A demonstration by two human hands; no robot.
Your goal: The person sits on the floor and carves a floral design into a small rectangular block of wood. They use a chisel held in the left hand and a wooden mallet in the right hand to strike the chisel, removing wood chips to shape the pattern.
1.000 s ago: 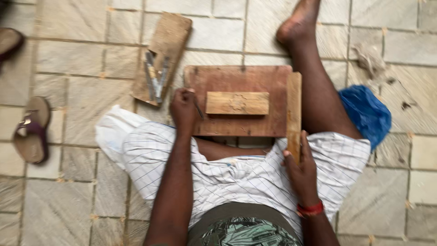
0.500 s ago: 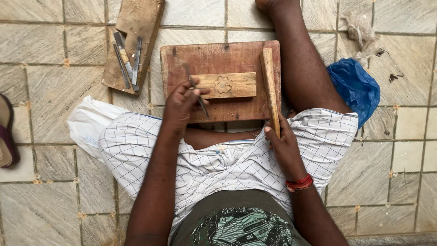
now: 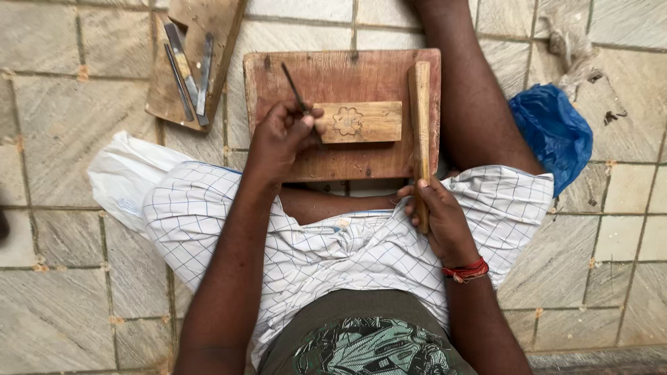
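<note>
I sit on a tiled floor with a brown wooden board in front of my lap. On it lies a small pale wood block with a flower carved into its face. My left hand is closed on a thin dark chisel, whose tip meets the block's left end. My right hand grips the lower end of a long wooden stick that lies along the board's right side.
A second wooden plank at the upper left carries several metal chisels. A white plastic bag lies by my left knee. A crumpled blue bag sits to the right of my outstretched leg.
The view has shifted down and closer, so the board sits higher in frame. My left hand has tilted the chisel against the block's left end. My right hand keeps its grip on the stick.
</note>
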